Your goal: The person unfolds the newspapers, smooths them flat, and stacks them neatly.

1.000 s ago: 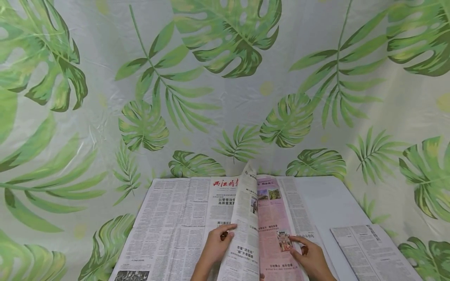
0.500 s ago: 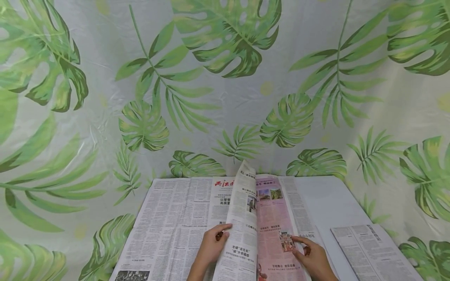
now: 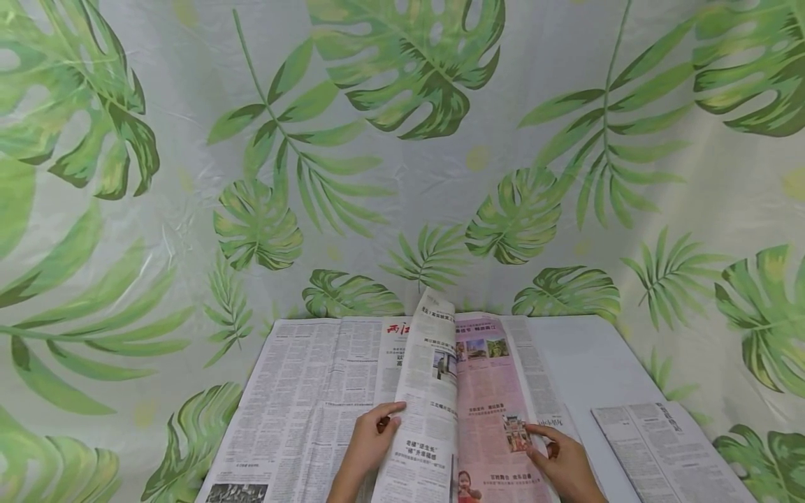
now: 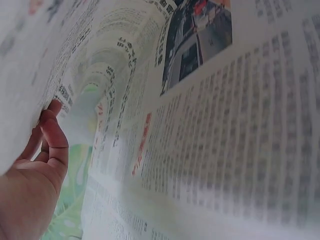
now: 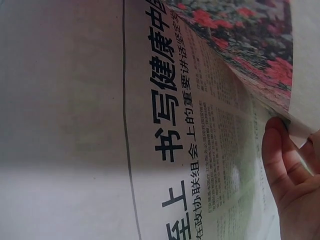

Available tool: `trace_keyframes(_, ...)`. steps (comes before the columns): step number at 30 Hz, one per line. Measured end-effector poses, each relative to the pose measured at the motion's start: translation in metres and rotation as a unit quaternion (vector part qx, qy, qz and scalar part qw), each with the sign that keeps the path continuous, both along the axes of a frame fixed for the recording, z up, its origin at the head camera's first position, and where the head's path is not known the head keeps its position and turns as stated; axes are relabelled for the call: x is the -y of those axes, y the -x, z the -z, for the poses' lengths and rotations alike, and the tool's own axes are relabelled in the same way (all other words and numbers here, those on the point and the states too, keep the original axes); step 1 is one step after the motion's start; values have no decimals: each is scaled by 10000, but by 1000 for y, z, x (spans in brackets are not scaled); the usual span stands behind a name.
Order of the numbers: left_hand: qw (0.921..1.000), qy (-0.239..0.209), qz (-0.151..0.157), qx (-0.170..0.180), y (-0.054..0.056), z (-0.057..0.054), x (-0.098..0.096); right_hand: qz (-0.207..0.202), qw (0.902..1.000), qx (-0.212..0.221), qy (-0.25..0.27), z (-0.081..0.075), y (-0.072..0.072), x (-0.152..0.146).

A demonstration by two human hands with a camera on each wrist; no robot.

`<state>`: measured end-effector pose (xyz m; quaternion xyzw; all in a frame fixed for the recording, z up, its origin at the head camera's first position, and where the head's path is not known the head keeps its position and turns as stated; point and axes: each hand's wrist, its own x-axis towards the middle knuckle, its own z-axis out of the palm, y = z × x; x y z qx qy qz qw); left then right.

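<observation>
A newspaper lies partly opened at the middle front of the head view. Its raised white page (image 3: 424, 412) curves up along the fold, and my left hand (image 3: 367, 443) pinches the outer left edge of that page. In the left wrist view the thumb and fingers of this left hand (image 4: 45, 155) meet at the paper's edge, beside the hollow under the curved sheet. To the right of the fold is a pink page (image 3: 487, 398) with colour photos. My right hand (image 3: 562, 461) pinches its right edge; in the right wrist view, fingertips (image 5: 275, 131) are tucked at the edge of the sheet.
More newspaper sheets (image 3: 289, 384) spread over the left of the table, with another printed sheet (image 3: 531, 363) under the pink page. A folded newspaper (image 3: 660, 447) sits at the right on the white tabletop (image 3: 585, 356). Behind hangs a leaf-patterned curtain (image 3: 428, 181).
My left hand has moved left with the white page, which now leans farther left and covers more of the red headline. The right hand has shifted slightly right; more of the pink page shows.
</observation>
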<state>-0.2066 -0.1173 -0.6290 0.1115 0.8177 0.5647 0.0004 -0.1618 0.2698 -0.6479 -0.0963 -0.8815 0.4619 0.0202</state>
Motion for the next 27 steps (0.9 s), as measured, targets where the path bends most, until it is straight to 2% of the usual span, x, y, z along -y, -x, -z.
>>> trace_keyframes(5, 9999, 100, -62, 103, -1, -1, 6, 10, 9999, 57, -158, 1, 1, -3)
trace_keyframes(16, 9999, -82, 9, 144, -4, 3, 18, 16, 9991, 249, -333, 2, 0, -9)
trace_keyframes(27, 9994, 230, -57, 257, -5, 5, 30, 53, 9990, 304, -311, 6, 0, -13)
